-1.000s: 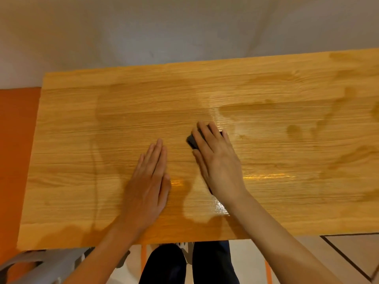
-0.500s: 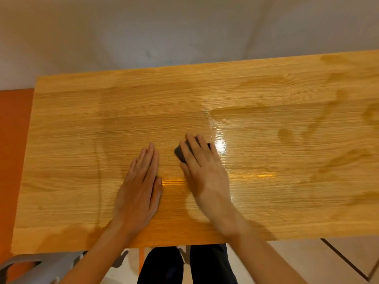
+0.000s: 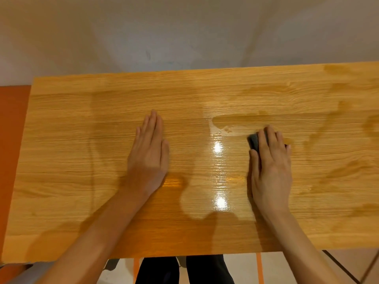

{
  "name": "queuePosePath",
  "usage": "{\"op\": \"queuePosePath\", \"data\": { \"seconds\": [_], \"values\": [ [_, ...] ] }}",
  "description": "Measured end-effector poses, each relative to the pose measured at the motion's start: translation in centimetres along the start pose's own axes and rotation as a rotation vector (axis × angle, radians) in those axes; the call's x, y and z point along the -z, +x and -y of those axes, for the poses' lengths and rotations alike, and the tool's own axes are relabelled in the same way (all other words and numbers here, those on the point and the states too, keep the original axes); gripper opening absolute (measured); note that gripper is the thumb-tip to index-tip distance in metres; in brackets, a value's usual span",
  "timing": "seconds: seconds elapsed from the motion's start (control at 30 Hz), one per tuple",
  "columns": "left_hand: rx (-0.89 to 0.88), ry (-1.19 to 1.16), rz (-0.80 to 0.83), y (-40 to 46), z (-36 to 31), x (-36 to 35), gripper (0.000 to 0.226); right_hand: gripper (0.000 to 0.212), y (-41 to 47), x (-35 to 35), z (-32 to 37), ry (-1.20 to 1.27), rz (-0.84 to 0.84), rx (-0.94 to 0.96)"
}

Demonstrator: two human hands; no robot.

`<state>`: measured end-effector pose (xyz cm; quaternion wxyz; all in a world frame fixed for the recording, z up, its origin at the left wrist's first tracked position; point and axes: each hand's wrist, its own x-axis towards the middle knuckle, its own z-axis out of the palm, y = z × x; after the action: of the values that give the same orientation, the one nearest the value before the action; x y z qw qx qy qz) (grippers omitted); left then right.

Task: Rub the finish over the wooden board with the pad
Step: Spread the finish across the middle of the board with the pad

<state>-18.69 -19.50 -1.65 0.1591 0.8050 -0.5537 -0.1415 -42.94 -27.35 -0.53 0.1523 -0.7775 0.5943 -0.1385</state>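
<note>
The right hand (image 3: 270, 167) presses flat on the pad (image 3: 253, 141), nearest the board's (image 3: 82, 160) unrubbed streaks toward its right edge, while the left hand (image 3: 148, 154) lies spread mid-board

Honey-orange wooden board (image 3: 82, 140), fine straight grain, darker wet blotches; dark grey pad (image 3: 253, 141); orange floor (image 3: 12, 119).

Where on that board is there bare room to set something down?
The wooden board lies bare from its left edge to the left hand, and along the far strip by the wall. Between the hands it is glossy wet. The right hand presses the pad, with streaks of finish beyond.
</note>
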Motion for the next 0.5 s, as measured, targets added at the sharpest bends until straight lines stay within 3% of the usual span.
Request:
{"op": "queuePosePath", "data": {
  "seconds": [0.13, 0.27, 0.37, 0.43, 0.5],
  "values": [
    [0.01, 0.067, -0.036, 0.2, 0.1, -1.1, 0.055, 0.045, -0.2, -1.4, 3.1, 0.006, -0.02, -0.007],
    [-0.021, 0.098, -0.066, 0.1, 0.0, -1.2, 0.055, 0.051, -0.4, -4.9, 9.4, 0.006, 0.135, 0.236],
    [-0.018, 0.106, -0.054, 0.3, 0.0, -1.1, 0.056, 0.049, 1.0, -3.9, 8.0, 0.018, 0.22, 0.394],
    [-0.012, 0.103, -0.043, 0.4, 0.1, -1.1, 0.056, 0.044, 2.0, -2.0, 3.8, 0.003, 0.175, 0.337],
    [-0.004, 0.089, -0.032, 0.4, 0.2, -1.1, 0.056, 0.045, 2.7, 0.1, 0.0, -0.001, 0.106, 0.148]
  ]
}}
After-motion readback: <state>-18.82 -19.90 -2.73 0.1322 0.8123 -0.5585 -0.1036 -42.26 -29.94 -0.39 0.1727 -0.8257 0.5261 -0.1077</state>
